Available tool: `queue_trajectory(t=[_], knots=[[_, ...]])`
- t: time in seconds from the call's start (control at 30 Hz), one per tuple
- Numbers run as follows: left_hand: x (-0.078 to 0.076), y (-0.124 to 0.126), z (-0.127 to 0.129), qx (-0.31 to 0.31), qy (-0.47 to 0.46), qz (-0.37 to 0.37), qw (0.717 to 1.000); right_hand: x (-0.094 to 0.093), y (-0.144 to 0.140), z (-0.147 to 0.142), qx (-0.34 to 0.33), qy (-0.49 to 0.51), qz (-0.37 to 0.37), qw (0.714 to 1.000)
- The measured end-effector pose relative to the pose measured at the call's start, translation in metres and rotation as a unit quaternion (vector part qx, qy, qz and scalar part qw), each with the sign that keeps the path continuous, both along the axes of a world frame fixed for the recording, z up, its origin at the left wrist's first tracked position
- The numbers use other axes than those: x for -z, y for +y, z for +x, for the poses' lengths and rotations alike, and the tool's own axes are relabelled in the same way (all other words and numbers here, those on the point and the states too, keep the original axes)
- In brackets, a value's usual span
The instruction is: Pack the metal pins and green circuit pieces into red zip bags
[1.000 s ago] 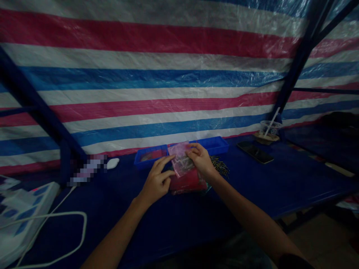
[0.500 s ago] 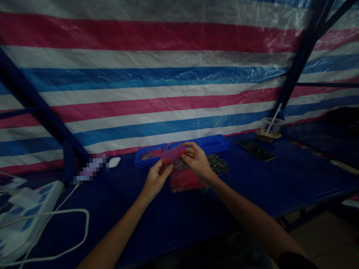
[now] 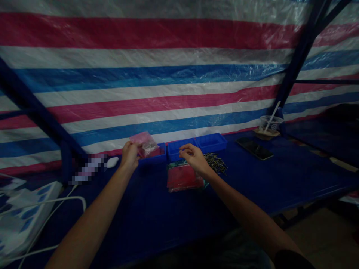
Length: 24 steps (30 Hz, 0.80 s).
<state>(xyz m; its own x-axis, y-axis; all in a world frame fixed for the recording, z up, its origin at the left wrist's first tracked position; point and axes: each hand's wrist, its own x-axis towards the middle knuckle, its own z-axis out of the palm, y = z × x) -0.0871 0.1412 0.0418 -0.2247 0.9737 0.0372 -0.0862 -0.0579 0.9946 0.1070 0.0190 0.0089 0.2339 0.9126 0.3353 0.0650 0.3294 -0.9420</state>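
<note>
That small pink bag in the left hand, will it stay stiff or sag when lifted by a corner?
Likely floppy: the pink bag is thin wrinkled film, pinched by the left hand. Small parts inside probably weigh its lower end. Possibly slippery.

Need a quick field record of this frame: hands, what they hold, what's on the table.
left hand: raised, gripping a small pink bag above the left blue tray
right hand: fingers curled, holding nothing visible, over a red packet stack
trays: middle tray and right tray beside the left one
screws: loose pile right of the right hand
phone: lying flat, far right
cup: with straw, behind phone
table: blue
</note>
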Motion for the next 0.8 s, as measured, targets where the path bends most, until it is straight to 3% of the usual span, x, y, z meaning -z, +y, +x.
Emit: queue_trajectory(t=[0.23,0.43,0.53,0.63,0.8], knots=[[0.007,0.020,0.004,0.048,0.028,-0.067,0.996,-0.001,-0.002,0.001,0.012,-0.049,-0.002,0.999],[0.014,0.013,0.013,0.093,0.039,-0.051,0.994,0.000,-0.001,0.003,0.027,-0.064,-0.001,0.998],[0.018,0.015,0.007,0.071,0.116,-0.031,0.990,0.000,0.000,0.002,0.028,-0.068,0.001,0.997],[0.012,0.027,-0.005,0.062,0.237,-0.073,0.967,0.002,0.000,0.001,0.024,-0.078,-0.005,0.997],[-0.009,0.043,-0.011,0.132,0.304,-0.102,0.938,0.004,0.000,0.000,0.026,-0.098,-0.004,0.995]])
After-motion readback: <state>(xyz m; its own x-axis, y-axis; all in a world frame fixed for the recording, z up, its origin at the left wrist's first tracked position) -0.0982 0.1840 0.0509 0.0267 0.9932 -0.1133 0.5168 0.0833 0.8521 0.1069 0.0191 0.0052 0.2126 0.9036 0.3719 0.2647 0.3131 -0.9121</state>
